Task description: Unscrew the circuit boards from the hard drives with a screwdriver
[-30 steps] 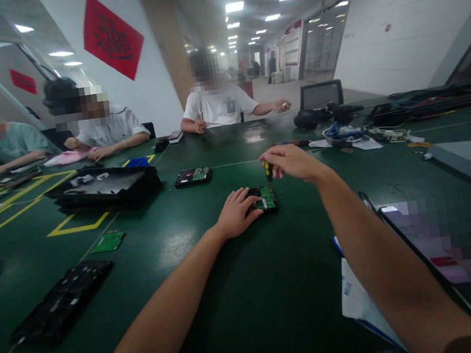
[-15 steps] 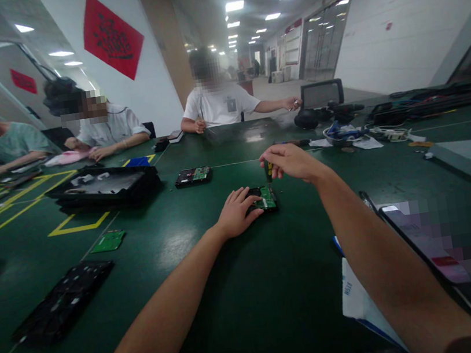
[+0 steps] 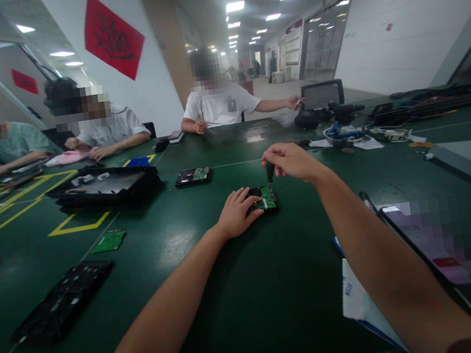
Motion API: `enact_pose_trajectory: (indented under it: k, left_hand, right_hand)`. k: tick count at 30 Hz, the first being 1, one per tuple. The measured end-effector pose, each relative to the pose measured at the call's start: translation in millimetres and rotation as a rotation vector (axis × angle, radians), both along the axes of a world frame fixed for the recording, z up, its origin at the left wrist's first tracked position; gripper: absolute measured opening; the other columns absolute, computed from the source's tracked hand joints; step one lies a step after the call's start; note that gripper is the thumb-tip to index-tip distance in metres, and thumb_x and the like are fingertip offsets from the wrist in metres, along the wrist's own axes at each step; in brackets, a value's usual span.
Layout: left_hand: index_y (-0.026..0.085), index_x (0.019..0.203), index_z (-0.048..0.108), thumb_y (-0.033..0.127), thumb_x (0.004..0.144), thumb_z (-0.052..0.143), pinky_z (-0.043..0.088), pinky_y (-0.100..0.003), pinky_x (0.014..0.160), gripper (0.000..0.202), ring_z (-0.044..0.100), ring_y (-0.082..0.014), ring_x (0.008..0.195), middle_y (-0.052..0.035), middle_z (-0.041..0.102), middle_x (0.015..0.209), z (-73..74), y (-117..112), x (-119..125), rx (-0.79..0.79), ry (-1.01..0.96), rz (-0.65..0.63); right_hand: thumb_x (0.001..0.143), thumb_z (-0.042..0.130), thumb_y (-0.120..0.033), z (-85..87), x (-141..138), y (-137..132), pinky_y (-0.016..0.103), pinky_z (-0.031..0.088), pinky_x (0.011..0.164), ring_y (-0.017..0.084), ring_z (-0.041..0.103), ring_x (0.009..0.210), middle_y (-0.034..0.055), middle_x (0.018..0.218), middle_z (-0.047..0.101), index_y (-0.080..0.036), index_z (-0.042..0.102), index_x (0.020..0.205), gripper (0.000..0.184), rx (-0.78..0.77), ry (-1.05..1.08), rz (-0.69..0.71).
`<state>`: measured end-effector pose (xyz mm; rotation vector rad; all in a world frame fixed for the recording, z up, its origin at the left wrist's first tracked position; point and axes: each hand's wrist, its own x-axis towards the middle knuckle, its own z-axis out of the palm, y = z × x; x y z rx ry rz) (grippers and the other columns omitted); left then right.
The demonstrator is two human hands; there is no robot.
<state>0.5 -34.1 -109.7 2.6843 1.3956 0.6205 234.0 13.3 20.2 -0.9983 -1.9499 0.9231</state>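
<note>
On the green table, a hard drive (image 3: 267, 199) lies with its green circuit board facing up. My left hand (image 3: 237, 211) covers its left part, index finger on the board and thumb along the near edge, holding it down. Fingers of my right hand (image 3: 288, 162) are closed around the dark green handle of a screwdriver (image 3: 270, 173). It stands nearly upright over the right end of the drive, its tip at the board's edge. Whether the tip sits in a screw is too small to tell. A tiny bit, perhaps a screw, lies just right of the drive.
Another hard drive (image 3: 193, 176) lies farther back, near black trays (image 3: 105, 186). To the left are a loose circuit board (image 3: 109, 241) and a black casing (image 3: 63, 300). A phone (image 3: 425, 246) and a white-blue packet (image 3: 359, 293) flank my right forearm. Several people sit around the table.
The screwdriver handle has turned in my right fingers, which have shifted very slightly right. My left hand and the hard drive keep their place.
</note>
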Motion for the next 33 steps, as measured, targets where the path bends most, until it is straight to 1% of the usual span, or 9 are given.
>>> enact_pose_trajectory:
  k: [3,8,11,14,19,21,26,31,33]
  left_hand:
    - [0.03,0.136,0.06,0.059,0.1,0.048,0.025,-0.057,0.124,0.048,0.03,-0.0318,0.153,-0.0087,0.04,0.162,-0.7,0.4,-0.2,0.0,0.005,0.001]
    - [0.03,0.137,0.06,0.059,0.1,0.048,0.025,-0.057,0.124,0.048,0.031,-0.0319,0.153,-0.0091,0.04,0.162,-0.8,0.5,-0.1,-0.003,0.007,0.002]
    - [0.03,0.136,0.061,0.059,0.1,0.049,0.025,-0.057,0.124,0.048,0.031,-0.0319,0.153,-0.0085,0.041,0.161,-0.1,0.2,0.2,-0.002,0.004,0.005]
    - [0.03,0.136,0.061,0.059,0.1,0.049,0.025,-0.057,0.124,0.047,0.031,-0.0322,0.153,-0.0086,0.04,0.162,0.6,0.0,0.4,0.0,0.005,-0.001]
    - [0.03,0.136,0.061,0.059,0.1,0.049,0.026,-0.057,0.124,0.048,0.031,-0.0319,0.153,-0.0086,0.041,0.161,0.5,-0.3,0.4,0.002,0.004,0.005]
    - [0.03,0.136,0.06,0.058,0.1,0.049,0.026,-0.056,0.124,0.047,0.031,-0.0317,0.153,-0.0083,0.041,0.161,0.4,-0.5,0.2,0.003,0.004,0.004]
    - [0.03,0.136,0.061,0.058,0.1,0.049,0.026,-0.057,0.124,0.047,0.031,-0.0322,0.153,-0.0084,0.04,0.162,0.4,-0.8,0.1,0.001,0.006,0.002]
    - [0.03,0.136,0.061,0.058,0.1,0.049,0.026,-0.057,0.124,0.047,0.031,-0.0325,0.153,-0.0089,0.04,0.162,-0.3,0.1,-0.1,0.005,0.008,0.003]
    - [0.03,0.137,0.06,0.059,0.1,0.048,0.025,-0.057,0.124,0.048,0.031,-0.0324,0.153,-0.0088,0.041,0.161,-0.7,0.4,-0.3,0.007,0.006,-0.001]
  right_hand:
    - [0.098,0.058,-0.039,-0.8,0.8,0.9,0.026,0.042,0.049,0.011,0.058,0.057,0.0068,0.092,0.073,-0.019,0.07,0.099,0.023,-0.001,-0.008,0.028]
    - [0.089,0.071,-0.043,-3.0,4.6,6.0,0.027,0.044,0.055,0.012,0.058,0.059,0.0045,0.078,0.07,-0.018,0.068,0.086,0.025,0.083,-0.067,-0.068]
    - [0.09,0.07,-0.043,-4.1,5.1,7.2,0.028,0.043,0.052,0.01,0.056,0.053,0.0061,0.085,0.073,-0.018,0.066,0.086,0.025,0.06,-0.053,-0.085]
    - [0.095,0.063,-0.046,-3.4,3.6,4.7,0.027,0.042,0.049,0.009,0.057,0.052,0.0078,0.094,0.075,-0.019,0.066,0.091,0.027,0.023,-0.029,-0.019]
    - [0.1,0.056,-0.041,-0.5,1.4,-0.3,0.027,0.044,0.051,0.013,0.061,0.058,0.0061,0.082,0.071,-0.019,0.071,0.102,0.027,-0.002,-0.01,0.038]
    - [0.098,0.06,-0.041,0.1,1.8,-0.3,0.028,0.043,0.052,0.012,0.059,0.058,0.0045,0.077,0.069,-0.019,0.072,0.099,0.026,0.016,-0.027,0.029]
    - [0.09,0.071,-0.041,0.3,3.4,2.4,0.028,0.044,0.056,0.012,0.057,0.06,0.0047,0.08,0.07,-0.018,0.07,0.086,0.023,0.064,-0.058,-0.055]
    - [0.095,0.064,-0.038,-0.9,2.1,2.8,0.027,0.042,0.052,0.009,0.055,0.054,0.0073,0.094,0.074,-0.018,0.067,0.089,0.02,0.036,-0.024,-0.011]
    - [0.096,0.062,-0.037,-1.9,1.4,3.2,0.027,0.043,0.052,0.011,0.058,0.057,0.0076,0.093,0.074,-0.018,0.067,0.094,0.02,0.029,-0.018,0.021]
